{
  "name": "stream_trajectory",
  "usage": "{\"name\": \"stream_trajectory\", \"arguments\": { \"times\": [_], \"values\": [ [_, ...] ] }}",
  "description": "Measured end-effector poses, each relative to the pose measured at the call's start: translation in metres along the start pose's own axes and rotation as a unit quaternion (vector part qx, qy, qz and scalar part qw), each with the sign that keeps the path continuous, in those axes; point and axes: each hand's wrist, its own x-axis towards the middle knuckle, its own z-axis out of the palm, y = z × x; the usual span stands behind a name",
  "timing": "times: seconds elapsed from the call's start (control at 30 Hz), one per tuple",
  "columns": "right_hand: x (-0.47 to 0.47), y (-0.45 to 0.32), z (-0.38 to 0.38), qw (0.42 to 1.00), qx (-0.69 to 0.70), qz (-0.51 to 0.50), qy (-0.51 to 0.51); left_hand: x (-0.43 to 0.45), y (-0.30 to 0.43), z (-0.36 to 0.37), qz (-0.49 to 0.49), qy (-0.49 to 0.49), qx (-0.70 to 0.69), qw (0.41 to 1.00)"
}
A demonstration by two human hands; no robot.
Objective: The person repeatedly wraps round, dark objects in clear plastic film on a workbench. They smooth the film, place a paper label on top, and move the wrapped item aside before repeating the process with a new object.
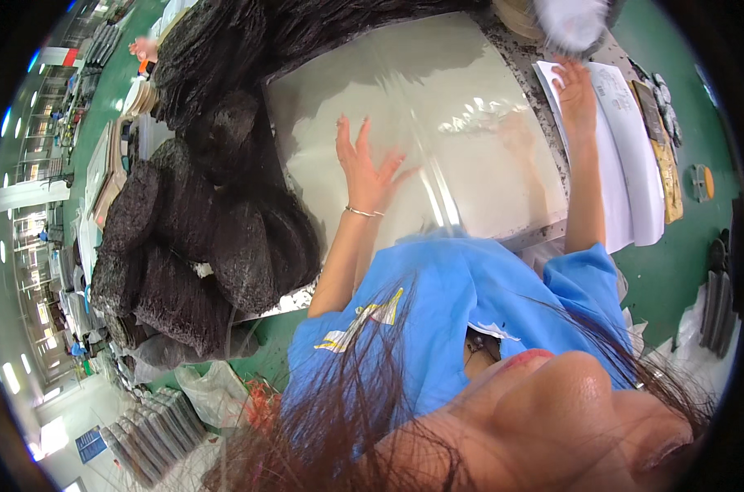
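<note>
My left hand (pixel 372 163), with a thin bracelet at the wrist, is held over a glossy clear plastic sheet (pixel 347 101) on the work table. Its fingers are spread with nothing between them; whether they touch the sheet is unclear. A long crease and bright reflections run down the sheet. At the upper right, my right hand (pixel 574 92) is raised over a stack of white papers (pixel 618 154) bearing print. Its fingertips reach the lower edge of a white, blurred object (pixel 572 21). Contact there cannot be made out. Large dark hanks of hair-like fibre (pixel 218 141) border the sheet.
Dark crumbs litter the table's edge (pixel 535 92). A yellow-wrapped packet (pixel 666 178) lies beyond the papers. Clear plastic bags (pixel 215 393) and rows of grey bundles (pixel 153 433) stand at the lower left. At upper left, another person's hand (pixel 143 48) shows beside the fibre.
</note>
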Motion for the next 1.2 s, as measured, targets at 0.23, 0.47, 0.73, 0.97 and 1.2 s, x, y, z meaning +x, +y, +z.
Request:
{"name": "stream_trajectory", "arguments": {
  "times": [0.23, 0.47, 0.73, 0.97, 1.2],
  "values": [
    [0.180, -0.021, 0.006, 0.760, -0.595, -0.257, -0.042, 0.099, -0.006, -0.033, 0.128, 0.107, 0.039, 0.985],
    [0.332, -0.003, -0.056, 0.601, -0.754, -0.228, -0.139, 0.229, -0.079, -0.137, 0.141, 0.291, 0.228, 0.918],
    [0.328, -0.009, -0.039, 0.596, -0.744, -0.273, -0.131, 0.318, -0.144, -0.194, 0.077, 0.143, 0.451, 0.877],
    [0.014, 0.068, 0.132, 0.619, -0.553, -0.485, -0.275, 0.356, -0.197, -0.233, 0.121, 0.191, 0.446, 0.866],
    [-0.102, 0.123, 0.151, 0.763, -0.459, -0.214, -0.401, 0.310, -0.056, -0.215, 0.202, 0.378, 0.215, 0.878]
  ]
}}
